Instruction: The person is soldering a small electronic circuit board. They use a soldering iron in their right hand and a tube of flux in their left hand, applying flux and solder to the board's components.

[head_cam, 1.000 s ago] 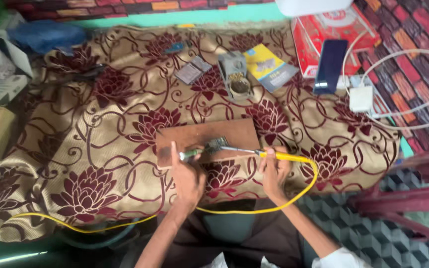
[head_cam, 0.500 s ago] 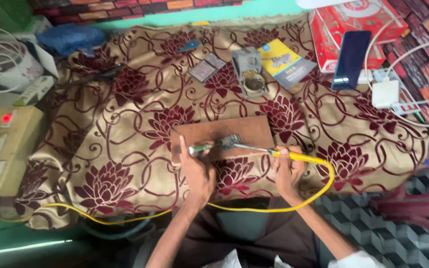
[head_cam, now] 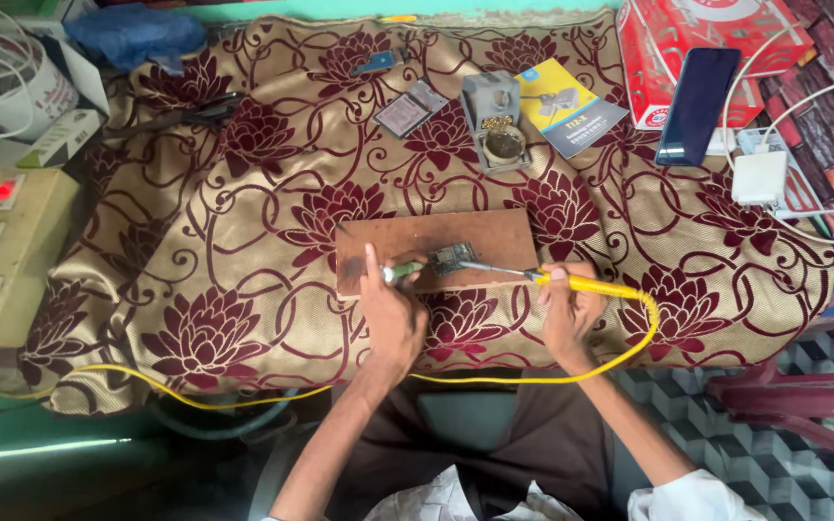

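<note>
Bare forearms, white sleeve (rolled up), dark trousers

Even, soft daylight, moderately bright, no hard shadows. Cloth is well lit and shows a faint sheen on the gold parts. Phone screen dark with a slight gloss. Red lamp on the switchboard glows, a bit blown out. Bottom left is dim (a pale streak of reflected light there). Both hands fairly sharp, small soft shadows under them on the board. Mild wide-angle bending at edges; corners softer.
</note>
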